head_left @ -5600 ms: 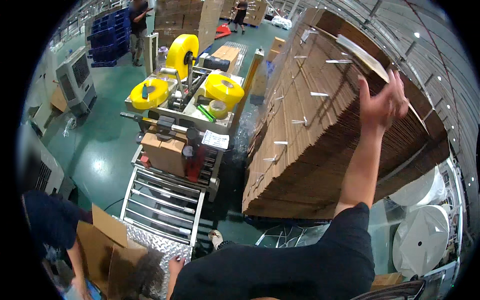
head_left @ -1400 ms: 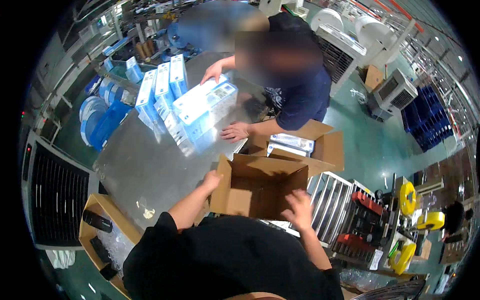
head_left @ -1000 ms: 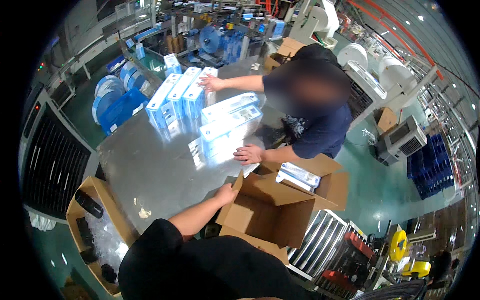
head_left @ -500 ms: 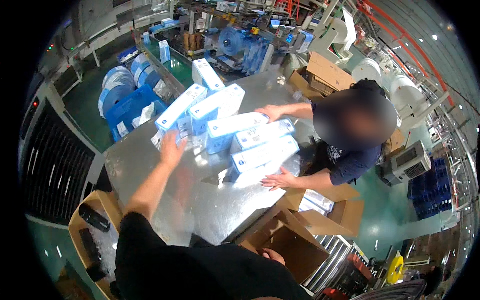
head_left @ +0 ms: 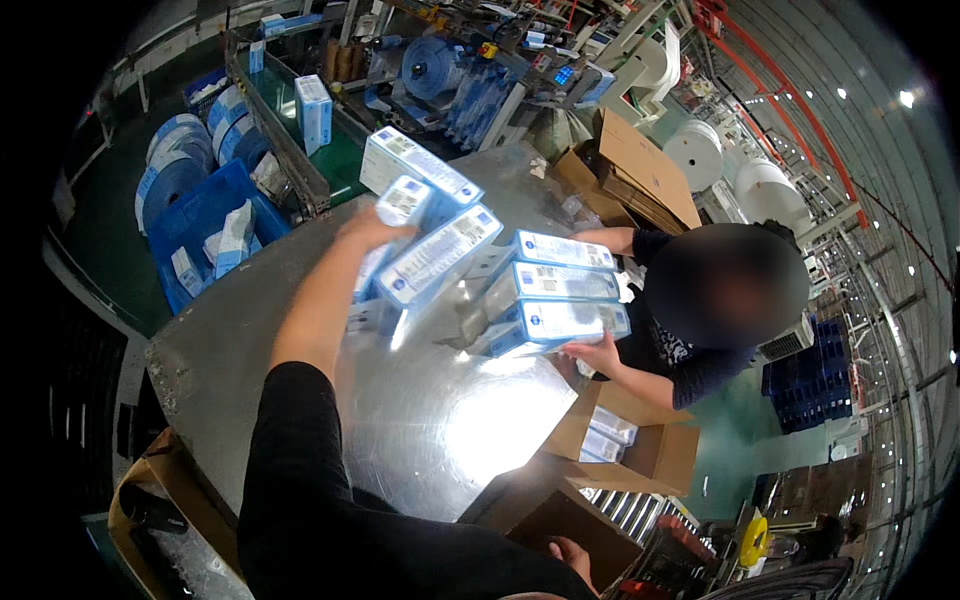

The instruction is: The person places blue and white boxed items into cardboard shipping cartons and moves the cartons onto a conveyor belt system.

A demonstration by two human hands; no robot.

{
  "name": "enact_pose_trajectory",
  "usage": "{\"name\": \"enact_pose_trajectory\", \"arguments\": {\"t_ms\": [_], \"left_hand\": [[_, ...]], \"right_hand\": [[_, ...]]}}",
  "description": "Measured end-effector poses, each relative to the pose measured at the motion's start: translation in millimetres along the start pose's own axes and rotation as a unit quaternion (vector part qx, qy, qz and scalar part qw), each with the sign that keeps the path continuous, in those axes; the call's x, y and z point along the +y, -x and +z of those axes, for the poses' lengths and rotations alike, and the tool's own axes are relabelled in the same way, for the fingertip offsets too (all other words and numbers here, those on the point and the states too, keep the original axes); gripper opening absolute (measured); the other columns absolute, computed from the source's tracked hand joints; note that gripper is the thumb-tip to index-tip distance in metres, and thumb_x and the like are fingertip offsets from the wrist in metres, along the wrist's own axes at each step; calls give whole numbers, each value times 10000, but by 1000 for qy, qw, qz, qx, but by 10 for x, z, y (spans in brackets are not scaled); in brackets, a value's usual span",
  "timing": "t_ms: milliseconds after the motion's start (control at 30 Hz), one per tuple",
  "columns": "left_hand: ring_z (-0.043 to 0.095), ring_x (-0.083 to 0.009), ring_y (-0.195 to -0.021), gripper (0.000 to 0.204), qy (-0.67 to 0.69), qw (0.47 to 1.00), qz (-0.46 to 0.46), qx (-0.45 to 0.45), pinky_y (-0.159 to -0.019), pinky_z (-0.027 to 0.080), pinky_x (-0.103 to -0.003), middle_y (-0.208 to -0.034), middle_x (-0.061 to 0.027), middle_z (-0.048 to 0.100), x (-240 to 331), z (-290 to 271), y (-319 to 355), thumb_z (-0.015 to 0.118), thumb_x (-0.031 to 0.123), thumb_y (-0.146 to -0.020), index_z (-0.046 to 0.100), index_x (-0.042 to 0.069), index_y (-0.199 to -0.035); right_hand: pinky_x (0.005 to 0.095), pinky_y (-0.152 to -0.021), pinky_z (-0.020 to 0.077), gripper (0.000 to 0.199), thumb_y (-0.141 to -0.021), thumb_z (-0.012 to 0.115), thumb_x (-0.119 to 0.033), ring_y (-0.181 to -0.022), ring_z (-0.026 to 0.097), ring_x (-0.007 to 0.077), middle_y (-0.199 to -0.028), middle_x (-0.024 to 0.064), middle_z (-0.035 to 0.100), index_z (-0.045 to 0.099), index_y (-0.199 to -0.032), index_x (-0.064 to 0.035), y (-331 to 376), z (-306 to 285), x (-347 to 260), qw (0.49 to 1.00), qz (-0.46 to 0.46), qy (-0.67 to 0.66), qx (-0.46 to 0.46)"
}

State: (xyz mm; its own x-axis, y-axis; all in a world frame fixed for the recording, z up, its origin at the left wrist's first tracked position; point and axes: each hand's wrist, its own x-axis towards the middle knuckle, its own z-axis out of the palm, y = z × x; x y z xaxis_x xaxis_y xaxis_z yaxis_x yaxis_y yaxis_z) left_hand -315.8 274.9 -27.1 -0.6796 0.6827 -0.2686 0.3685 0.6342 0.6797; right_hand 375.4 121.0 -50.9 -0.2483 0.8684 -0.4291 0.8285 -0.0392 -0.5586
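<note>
The left hand [head_left: 372, 228] is clamping fingers on blue-and-white cartons [head_left: 425, 245] above the steel table [head_left: 250, 330]; the right hand [head_left: 570, 552], finger state unclear, is resting by the apparently unfilled cardboard box [head_left: 555, 515].

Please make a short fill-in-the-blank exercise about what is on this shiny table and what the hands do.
The person's left hand grips blue-and-white rectangular ____.
They are held over a shiny ____ table.
The co-worker's hands clasp a stack of ____ such boxes.
The right hand touches a brown ____ carton.

Missing words: boxes; metal; three; cardboard
</note>
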Motion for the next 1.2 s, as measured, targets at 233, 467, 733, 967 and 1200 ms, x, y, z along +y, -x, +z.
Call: {"name": "enact_pose_trajectory", "arguments": {"t_ms": [233, 467, 733, 967, 1200], "left_hand": [[483, -429, -1222, 1448, -127, 979, 145, -62, -1018, 410, -432, -1350, -351, 404, 226, 851, 235, 839, 649, -436, 108, -74, -1456], [503, -436, -1187, 1319, -167, 922, 275, -216, -956, 439, -491, -1345, -333, 406, 189, 1327, 1670, 788, 629, -599, 24, 66, -1515], [360, -394, -1305, 799, -209, 908, 254, 259, -1055, 337, -480, -1400, -248, 366, -78, 199, 0, 729, 463, -729, 430, 154, -1402], [515, -380, -1153, 971, -163, 984, 7, 65, -924, 471, -436, -1291, -228, 417, -294, -107, 214, 776, 443, -631, 292, 367, -1470], [552, -399, -1059, 918, -217, 962, 143, -85, -884, 496, -442, -1190, -231, 438, -362, 870, 2476, 738, 358, -681, 281, 337, -1477]], "right_hand": [[414, -790, 497, 255, -848, 675, -146, -889, 631, 341, -977, 153, 664, 639, -1083, -54, -938, -109, -1129, 913, -367, 123, 127], [471, -975, 425, 659, -847, 690, -353, -1318, 372, 415, -1504, 228, 247, 403, -1419, -193, -1830, 591, -2171, 925, -370, 63, 57], [535, -949, 366, 648, -826, 624, -530, -1273, 441, 379, -1508, 216, 269, 485, -1373, -212, -1607, 720, -2377, 913, -310, 259, 67], [527, -926, 399, 610, -823, 627, -544, -1214, 498, 362, -1496, 189, 310, 526, -1339, -235, -1770, 716, -2342, 889, -362, 261, 103], [489, -934, 411, 610, -832, 646, -472, -1149, 496, 429, -1501, 157, 311, 482, -1374, -243, -1416, 744, -2324, 897, -360, 256, 30]]}}
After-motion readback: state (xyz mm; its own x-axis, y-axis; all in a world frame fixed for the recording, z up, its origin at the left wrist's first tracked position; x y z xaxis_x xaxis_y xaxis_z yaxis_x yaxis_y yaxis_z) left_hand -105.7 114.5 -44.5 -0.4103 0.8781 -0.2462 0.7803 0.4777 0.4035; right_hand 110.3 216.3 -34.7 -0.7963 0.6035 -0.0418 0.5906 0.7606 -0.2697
